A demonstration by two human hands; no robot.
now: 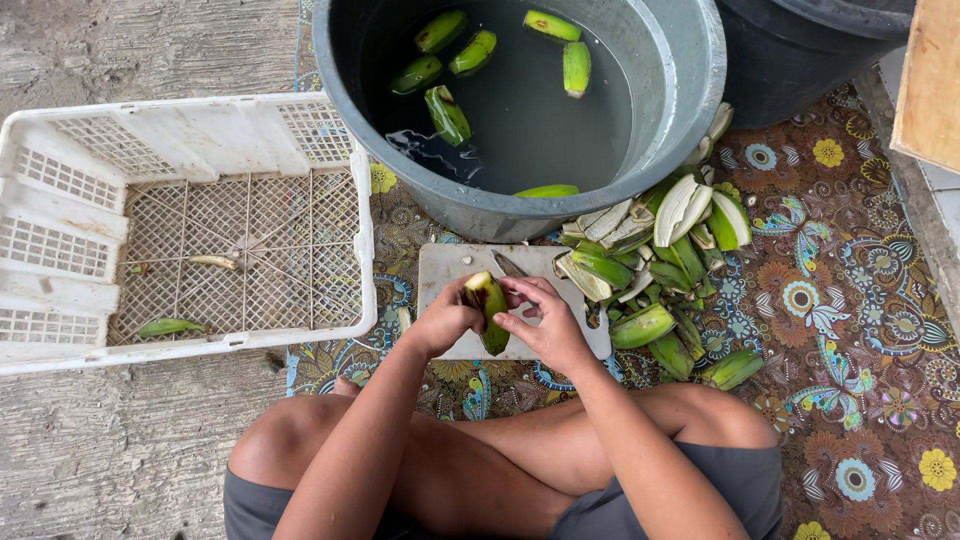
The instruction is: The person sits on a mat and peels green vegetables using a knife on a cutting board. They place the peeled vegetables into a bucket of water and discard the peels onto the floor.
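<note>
Both hands meet over a white cutting board (pixel 455 265) lying on a floral mat (pixel 850 330). Left hand (pixel 443 318) wraps a green banana (pixel 489 310), fingers curled round its left side, thumb near the cut top end. Right hand (pixel 545 322) is on the banana's right side, fingers bent & pinching at the peel; a knife (pixel 508 265) blade pokes out above the knuckles, prob. gripped in that hand, but the handle is hidden so can't tell for sure. Banana stands roughly upright btwn the 2 hands, pale cut end up, tip pointing toward the person's crossed legs.

Just beyond the board sits a big grey tub (pixel 690 90) of water w/ approx. 7 peeled banana pieces (pixel 447 115) floating, most near the far side, 1 against the near wall. Right of the board: a heap of green peels and pale strips (pixel 690 215), touching the tub's base, w/ whole unpeeled bananas (pixel 645 325) at its near edge. Left of the board, a white plastic crate (pixel 340 130) on concrete floor (pixel 130 440), holding 2 or 3 small scraps (pixel 168 326). A 2nd dark tub (pixel 800 60) at top right, beside a wooden board (pixel 930 80).
</note>
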